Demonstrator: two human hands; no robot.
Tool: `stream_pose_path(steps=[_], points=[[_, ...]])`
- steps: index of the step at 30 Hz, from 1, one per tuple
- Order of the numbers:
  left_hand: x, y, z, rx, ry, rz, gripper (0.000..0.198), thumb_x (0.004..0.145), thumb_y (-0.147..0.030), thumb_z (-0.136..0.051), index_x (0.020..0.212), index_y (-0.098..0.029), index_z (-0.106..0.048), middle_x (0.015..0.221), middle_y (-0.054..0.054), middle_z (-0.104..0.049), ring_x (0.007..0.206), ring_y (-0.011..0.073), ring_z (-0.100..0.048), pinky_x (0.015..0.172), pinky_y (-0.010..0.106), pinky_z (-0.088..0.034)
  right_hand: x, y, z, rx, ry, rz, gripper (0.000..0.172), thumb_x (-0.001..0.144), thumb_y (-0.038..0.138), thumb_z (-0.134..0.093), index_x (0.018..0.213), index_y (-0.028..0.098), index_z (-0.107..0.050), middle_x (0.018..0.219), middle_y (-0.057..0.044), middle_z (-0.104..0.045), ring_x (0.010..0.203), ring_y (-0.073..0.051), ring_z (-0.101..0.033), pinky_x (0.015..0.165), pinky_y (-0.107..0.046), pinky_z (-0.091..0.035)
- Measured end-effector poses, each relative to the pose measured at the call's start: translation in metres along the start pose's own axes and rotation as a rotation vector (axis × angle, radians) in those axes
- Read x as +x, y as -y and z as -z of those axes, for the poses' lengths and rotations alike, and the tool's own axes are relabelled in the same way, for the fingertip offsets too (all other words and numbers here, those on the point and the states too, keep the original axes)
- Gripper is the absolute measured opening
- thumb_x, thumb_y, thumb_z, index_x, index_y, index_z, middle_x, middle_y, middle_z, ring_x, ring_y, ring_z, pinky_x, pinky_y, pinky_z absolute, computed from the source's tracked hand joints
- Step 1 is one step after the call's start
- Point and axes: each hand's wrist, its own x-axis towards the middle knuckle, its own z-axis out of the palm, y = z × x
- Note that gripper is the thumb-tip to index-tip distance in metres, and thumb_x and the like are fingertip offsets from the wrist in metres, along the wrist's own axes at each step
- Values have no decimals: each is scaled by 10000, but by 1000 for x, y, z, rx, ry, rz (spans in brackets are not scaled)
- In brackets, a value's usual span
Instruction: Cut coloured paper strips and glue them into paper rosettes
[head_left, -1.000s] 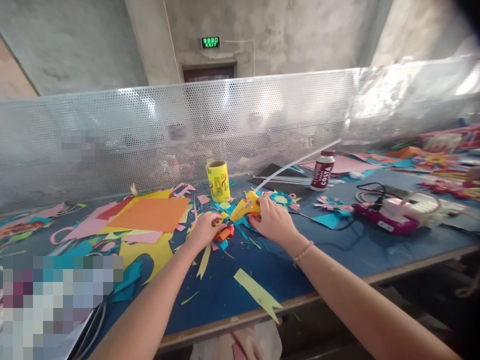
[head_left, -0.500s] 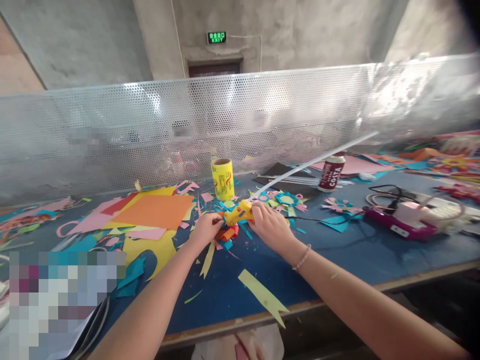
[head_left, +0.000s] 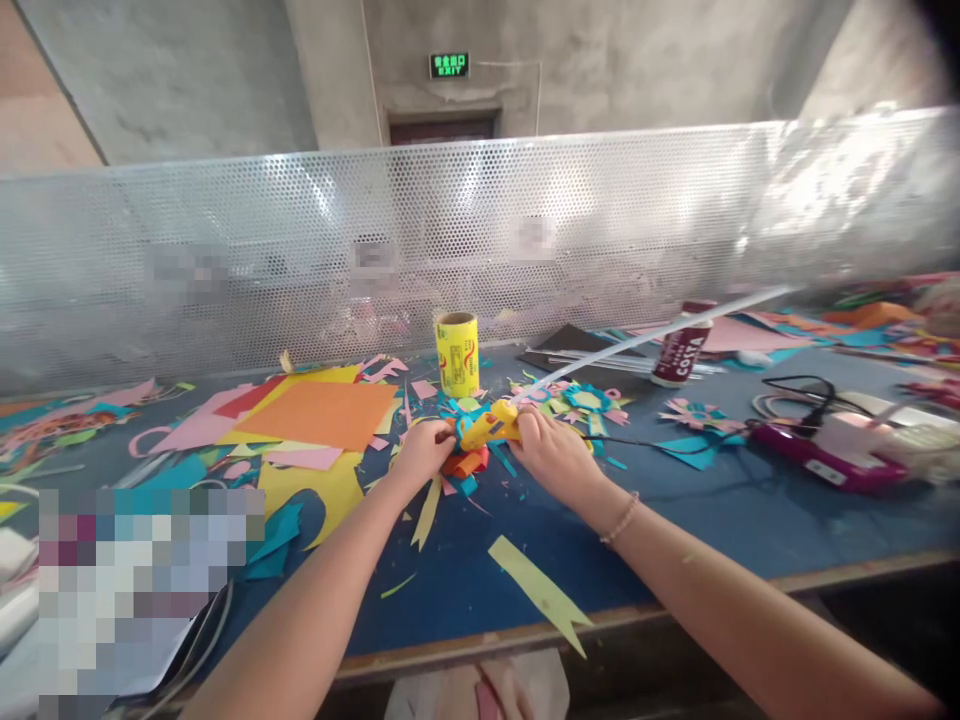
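My right hand (head_left: 551, 447) is wrapped round a yellow hot glue gun (head_left: 489, 424). A long, whitish glue stick (head_left: 637, 335) sticks out of its back, rising to the right. The gun's nose points left, close to my left hand (head_left: 426, 455). The fingers of that hand are closed in a pinch on a blue paper piece (head_left: 460, 432), mostly hidden by the fingers and the gun. Just below lie an orange-red paper loop (head_left: 466, 463) and a pale yellow forked strip (head_left: 427, 513). Another forked paper strip (head_left: 540, 592) lies nearer the table's front edge.
A yellow cardboard tube (head_left: 457, 356) stands behind my hands. Coloured paper sheets (head_left: 322, 412) spread to the left. At the right are a dark red bottle (head_left: 681, 345), paper flowers (head_left: 589, 398) and a purple power strip (head_left: 825, 460) with cables. A perforated metal screen (head_left: 300, 260) borders the back.
The whole view has shifted slightly, so things sit a little further right. Both hands keep their hold, and the glue gun stays beside my left fingers.
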Motion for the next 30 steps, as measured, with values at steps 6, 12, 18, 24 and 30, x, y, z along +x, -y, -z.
stream_pose_path(steps=[6,12,18,24,30], points=[[0,-1,1,22,-2,21,156,751,-120,-491,652,-145,-610,659,23,-614,634,137,-520,602,248,-347,1,0,5,-40,-34,10,86,874,151,-445,791,166,-465,758,-87,-581,708,-201,-557,608,-287,-389],[-1,-2,1,-12,-12,23,160,755,-133,-509,625,-150,-599,628,12,-600,617,133,-522,596,245,-356,0,0,4,-85,-7,27,98,867,114,-448,788,160,-481,814,-97,-606,719,-192,-556,635,-282,-381],[-1,-1,0,-40,-22,21,180,761,-156,-510,606,-152,-602,612,9,-591,608,133,-527,576,240,-359,1,2,7,-112,-45,66,118,882,121,-462,778,164,-496,813,-79,-609,737,-179,-544,668,-281,-351],[-2,-4,-1,-62,-8,69,144,755,-163,-528,666,-146,-641,695,31,-654,646,142,-572,601,242,-395,2,0,13,-108,-72,108,122,893,165,-474,777,166,-509,785,-66,-599,731,-181,-527,678,-290,-337],[-1,1,-3,-98,18,52,155,764,-205,-536,742,-147,-678,752,48,-678,687,153,-604,629,252,-424,3,-2,19,-80,-104,122,108,889,158,-460,799,163,-518,784,-66,-604,753,-186,-537,671,-291,-335]])
